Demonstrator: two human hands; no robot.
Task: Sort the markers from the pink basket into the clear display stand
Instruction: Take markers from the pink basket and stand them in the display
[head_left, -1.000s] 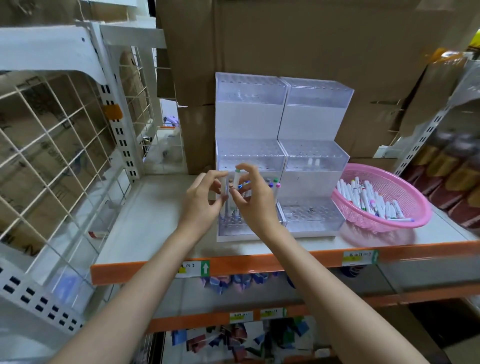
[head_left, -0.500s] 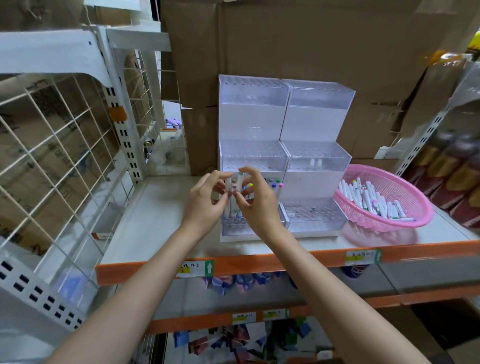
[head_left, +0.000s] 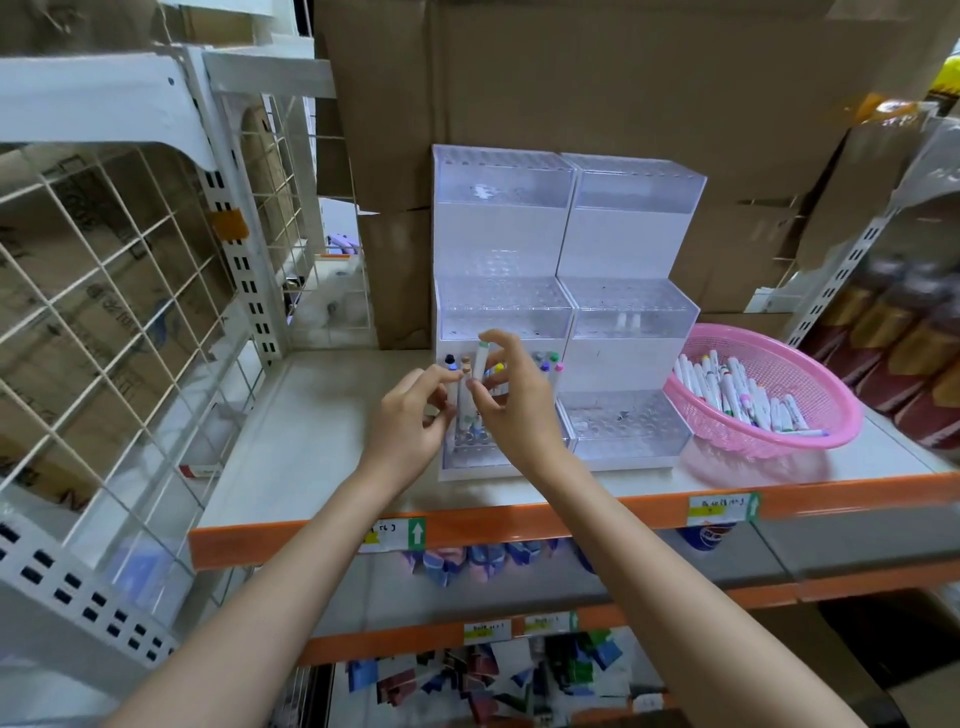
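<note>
Pink basket (head_left: 810, 415), seemingly half-full: markers (head_left: 737, 389).

Two hands (head_left: 415, 415), one pink basket (head_left: 831, 415), two clear stepped stands (head_left: 498, 234) side by side, markers too many to count.

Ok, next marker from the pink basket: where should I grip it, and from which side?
Take one from the top of the marker pile by mid-barrel, coming from above. They lie nearly flat, packed side by side, inside the pink basket, whose raised rim blocks a sideways approach. A pinch across the barrel probably works best.
</note>
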